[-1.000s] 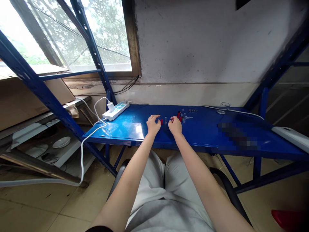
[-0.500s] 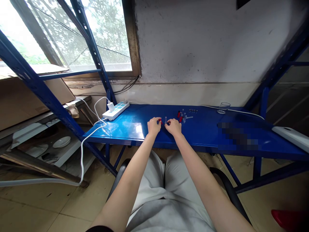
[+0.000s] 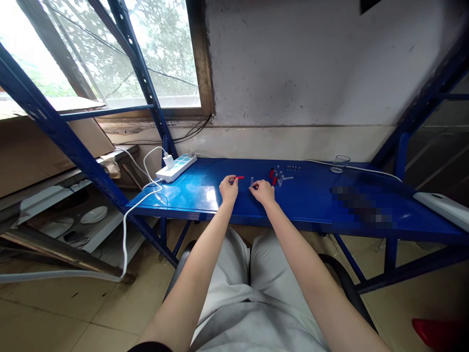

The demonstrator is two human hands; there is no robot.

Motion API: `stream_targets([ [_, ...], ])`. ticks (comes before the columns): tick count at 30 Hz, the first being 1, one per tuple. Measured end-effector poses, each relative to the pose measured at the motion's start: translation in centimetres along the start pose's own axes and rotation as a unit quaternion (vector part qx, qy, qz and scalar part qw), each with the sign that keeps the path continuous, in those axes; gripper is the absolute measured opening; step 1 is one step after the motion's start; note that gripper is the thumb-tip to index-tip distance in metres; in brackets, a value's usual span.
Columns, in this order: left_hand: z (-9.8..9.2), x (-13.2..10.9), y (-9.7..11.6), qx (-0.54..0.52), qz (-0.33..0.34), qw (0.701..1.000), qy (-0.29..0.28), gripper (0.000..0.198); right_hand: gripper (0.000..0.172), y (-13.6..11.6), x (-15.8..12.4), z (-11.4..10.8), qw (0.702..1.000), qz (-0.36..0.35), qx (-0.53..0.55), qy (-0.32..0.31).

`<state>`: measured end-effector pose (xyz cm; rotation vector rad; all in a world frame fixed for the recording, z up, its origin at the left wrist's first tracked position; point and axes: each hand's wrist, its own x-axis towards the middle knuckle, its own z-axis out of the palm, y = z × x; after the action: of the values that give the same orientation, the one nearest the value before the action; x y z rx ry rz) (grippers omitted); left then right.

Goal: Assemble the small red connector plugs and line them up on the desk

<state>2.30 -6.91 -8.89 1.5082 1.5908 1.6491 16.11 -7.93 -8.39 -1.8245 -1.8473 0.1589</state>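
My left hand (image 3: 228, 188) pinches a slim red stick-like piece (image 3: 239, 177) above the blue table, its free end pointing right. To the right of it, the fingers of my right hand (image 3: 263, 191) are closed at a small clear tube (image 3: 252, 181) that stands upright. Just beyond my right hand lie small red pieces (image 3: 274, 180) and several clear tube-like pieces (image 3: 280, 179), close together. Behind these, several tiny metallic pieces (image 3: 293, 168) are lined up in a row.
On the blue table (image 3: 304, 195), a white power strip (image 3: 176, 167) with a plugged-in cord stands at the left. A clear glass (image 3: 340, 164) stands at the back right. A blurred dark object (image 3: 361, 203) and a white object (image 3: 443, 208) are farther right.
My left hand has moved slightly left, away from the clear tube, and the red piece now shows lengthwise. My right hand stays at the upright tube.
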Motion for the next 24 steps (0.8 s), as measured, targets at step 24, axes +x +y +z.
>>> stream_targets([
  [24, 0.25, -0.28, 0.38, -0.053, 0.106, 0.991, -0.056, 0.016, 0.014, -0.33, -0.34, -0.21, 0.997, -0.062, -0.04, 0.03],
])
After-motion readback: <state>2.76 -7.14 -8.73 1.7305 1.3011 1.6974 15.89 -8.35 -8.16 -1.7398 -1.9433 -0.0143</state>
